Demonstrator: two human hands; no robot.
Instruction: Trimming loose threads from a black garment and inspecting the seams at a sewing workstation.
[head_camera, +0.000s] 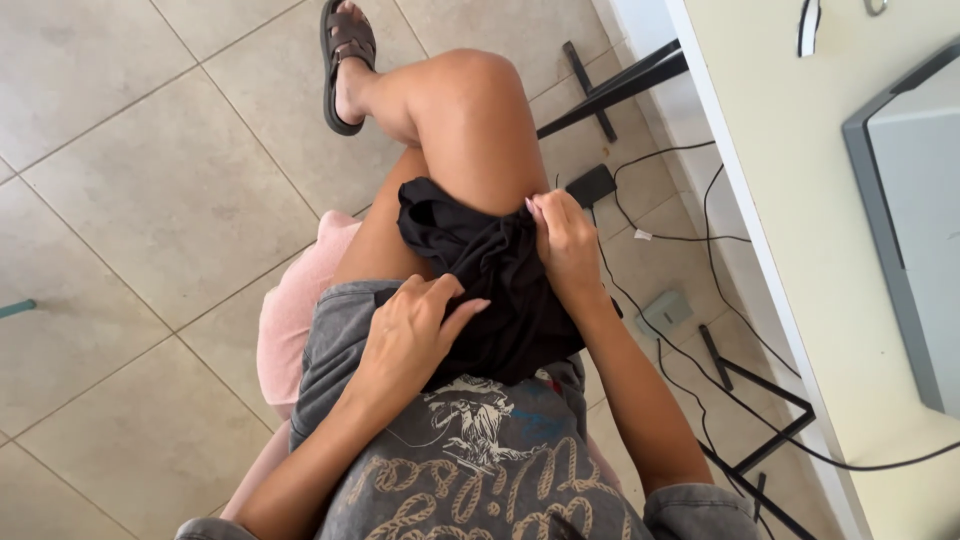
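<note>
Tiled floor (150, 150) beside a pale bench (800, 200); black cloth (500, 290) on my lap, pinched by my left hand (410, 335) and right hand (565, 245).

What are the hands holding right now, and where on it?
A black cloth lying on the lap. The right hand pinches its bunched upper edge near the knee; the left hand presses on its lower left part.

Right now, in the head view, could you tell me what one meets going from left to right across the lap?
Pink seat cushion → left hand → black cloth → right hand → pale desk → grey monitor.
</note>
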